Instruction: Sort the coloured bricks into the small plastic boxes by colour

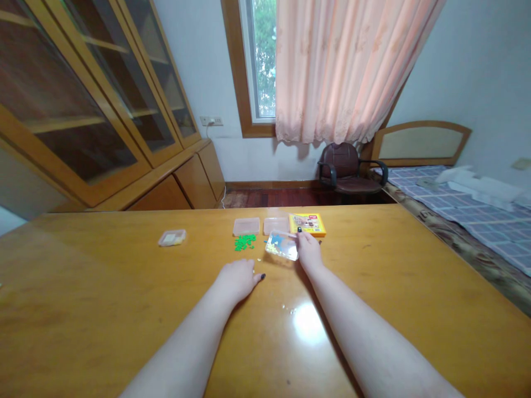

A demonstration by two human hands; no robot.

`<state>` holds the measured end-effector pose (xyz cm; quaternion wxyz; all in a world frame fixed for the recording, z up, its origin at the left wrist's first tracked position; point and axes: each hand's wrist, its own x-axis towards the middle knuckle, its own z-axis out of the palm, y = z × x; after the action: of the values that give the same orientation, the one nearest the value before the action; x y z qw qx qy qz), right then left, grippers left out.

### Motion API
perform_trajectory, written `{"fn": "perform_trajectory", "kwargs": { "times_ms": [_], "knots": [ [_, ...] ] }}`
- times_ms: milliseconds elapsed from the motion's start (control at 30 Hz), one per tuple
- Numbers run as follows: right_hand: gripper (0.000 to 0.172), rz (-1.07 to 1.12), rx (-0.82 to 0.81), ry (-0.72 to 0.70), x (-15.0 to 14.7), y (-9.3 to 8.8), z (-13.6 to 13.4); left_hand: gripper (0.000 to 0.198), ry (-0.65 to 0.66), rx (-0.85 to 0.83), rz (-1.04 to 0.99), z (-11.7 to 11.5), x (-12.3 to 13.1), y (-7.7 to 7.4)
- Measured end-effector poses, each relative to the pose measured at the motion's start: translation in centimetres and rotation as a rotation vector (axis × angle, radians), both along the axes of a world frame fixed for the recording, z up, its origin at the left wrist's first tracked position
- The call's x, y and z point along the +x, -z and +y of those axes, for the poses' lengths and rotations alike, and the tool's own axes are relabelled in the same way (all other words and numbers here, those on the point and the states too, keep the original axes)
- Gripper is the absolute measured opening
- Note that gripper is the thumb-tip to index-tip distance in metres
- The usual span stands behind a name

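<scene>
My right hand [309, 251] grips the right side of a clear plastic box [290, 256], tilted and raised a little above the table. Small pale yellow and white pieces lie at the box's left side. Blue pieces [279, 241] show at the box, but whether they are in it or behind it I cannot tell. My left hand [237, 279] is low over the table, thumb stretched out to the right, other fingers partly hidden. A tiny white piece [259, 260] lies just beyond it. Behind are a pile of green pieces [245, 242] and an upright-walled clear tray [246, 226].
Another clear tray [276, 225] and a yellow printed box [309, 224] stand at the back of the wooden table [124, 309]. Further left sits a small clear container [172, 238] with pale contents. Several tiny bits [288, 309] lie nearer me. Beyond stands an office chair [344, 171].
</scene>
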<state>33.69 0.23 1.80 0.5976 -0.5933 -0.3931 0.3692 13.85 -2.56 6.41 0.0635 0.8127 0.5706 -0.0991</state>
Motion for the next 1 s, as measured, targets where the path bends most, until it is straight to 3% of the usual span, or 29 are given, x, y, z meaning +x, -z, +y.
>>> {"fn": "perform_trajectory", "kwargs": {
  "times_ms": [167, 500, 733, 900, 1000],
  "knots": [
    [0.027, 0.041, -0.001, -0.013, -0.1, -0.4, -0.3, 0.031, 0.027, -0.015, 0.012, 0.2, 0.3, 1.0],
    [0.028, 0.078, 0.012, 0.054, 0.5, 0.4, 0.4, 0.030, 0.067, -0.023, -0.076, 0.7, 0.3, 1.1],
    [0.028, 0.003, 0.009, -0.101, -0.3, 0.5, -0.2, 0.025, -0.001, 0.100, -0.062, 1.5, -0.2, 0.1],
    [0.032, -0.206, 0.040, -0.179, -0.5, 0.9, -0.3, 0.029, 0.042, 0.238, -0.269, 1.5, -0.1, -1.0],
    [0.034, -0.205, 0.047, -0.185, -0.5, 0.9, -0.3, 0.027, 0.121, 0.300, -0.432, 1.4, 0.3, -0.7]
  ]
}}
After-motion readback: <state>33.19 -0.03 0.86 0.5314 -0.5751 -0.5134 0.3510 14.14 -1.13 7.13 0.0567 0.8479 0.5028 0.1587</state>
